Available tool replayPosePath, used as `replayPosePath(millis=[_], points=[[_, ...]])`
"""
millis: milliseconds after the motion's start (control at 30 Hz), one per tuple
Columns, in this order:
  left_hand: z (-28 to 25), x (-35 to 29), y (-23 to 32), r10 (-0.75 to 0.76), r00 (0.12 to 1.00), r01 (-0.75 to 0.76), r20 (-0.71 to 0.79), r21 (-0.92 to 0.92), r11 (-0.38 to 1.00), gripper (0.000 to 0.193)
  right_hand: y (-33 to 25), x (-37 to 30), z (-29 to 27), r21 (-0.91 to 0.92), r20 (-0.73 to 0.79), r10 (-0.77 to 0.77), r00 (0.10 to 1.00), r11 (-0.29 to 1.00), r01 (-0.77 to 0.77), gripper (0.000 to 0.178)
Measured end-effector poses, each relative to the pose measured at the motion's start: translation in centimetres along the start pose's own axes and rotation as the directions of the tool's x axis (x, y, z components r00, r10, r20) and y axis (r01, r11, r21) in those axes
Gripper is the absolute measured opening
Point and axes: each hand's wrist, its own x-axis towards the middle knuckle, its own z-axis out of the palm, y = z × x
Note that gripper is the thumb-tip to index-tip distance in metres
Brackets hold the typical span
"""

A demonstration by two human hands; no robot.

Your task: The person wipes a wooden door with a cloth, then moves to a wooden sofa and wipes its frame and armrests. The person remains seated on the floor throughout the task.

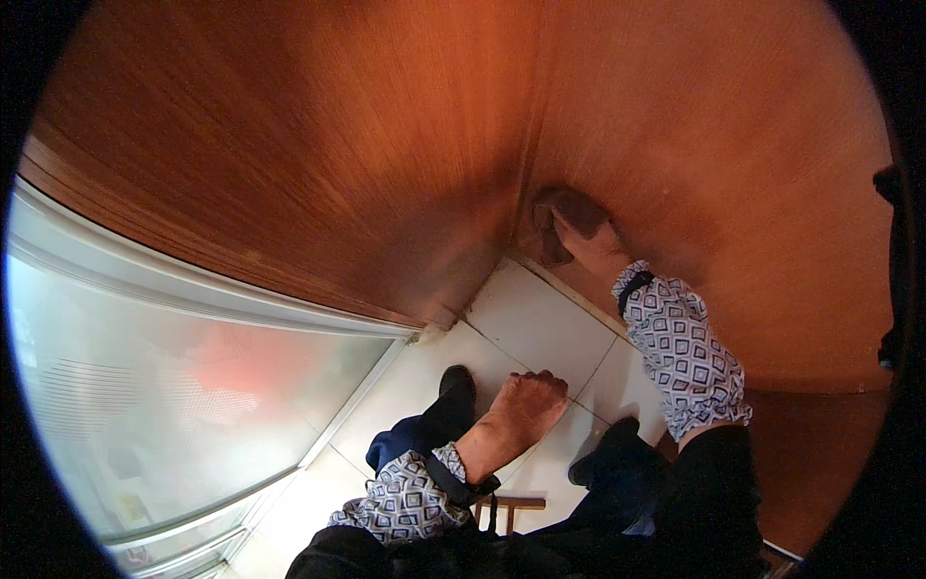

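My right hand (593, 245) presses a dark brown cloth (577, 207) against the lower part of the right wooden panel (733, 174), close to the inner corner. Its fingers are closed on the cloth and partly hidden by it. My left hand (526, 403) hangs above the tiled floor as a loose fist, knuckles forward, with nothing showing from it. Patterned sleeve covers, white with dark diamond shapes, reach both wrists: the right cover (683, 343) and the left cover (405, 497).
On the left, another wooden panel (318, 145) meets the right one at the corner. A frosted glass panel (193, 405) in a white frame stands at far left. My dark shoes (457, 386) rest on pale floor tiles (540, 309). A small wooden frame piece (516, 504) shows below.
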Motion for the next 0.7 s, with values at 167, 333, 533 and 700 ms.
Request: replayPosePath(millis=[167, 333, 533, 700], points=[[3.5, 0.0, -1.5, -0.144, 0.989, 0.144, 0.026, -0.021, 0.989, 0.009, 0.7, 0.5, 0.3, 0.336, 0.044, 0.124, 0.991, 0.932, -0.132, 0.035], [5.9, -1.0, -2.6, -0.122, 0.992, 0.123, 0.03, -0.047, 0.991, 0.014, 4.7, 2.0, -5.0, 0.258, -0.181, 0.095, 0.979, 0.965, -0.046, 0.028], [6.3, -2.0, -2.3, -0.106, 0.993, 0.096, -0.06, -0.145, 0.985, 0.014, 9.4, 1.2, -11.2, -0.035, -0.26, 0.182, 0.948, 0.98, -0.198, 0.021], [3.1, -0.3, -2.0, -0.236, 0.94, 0.198, -0.247, -0.166, 0.966, 0.024, 6.1, -0.9, -16.3, 0.142, -0.168, 0.448, 0.878, 0.892, -0.429, 0.018]])
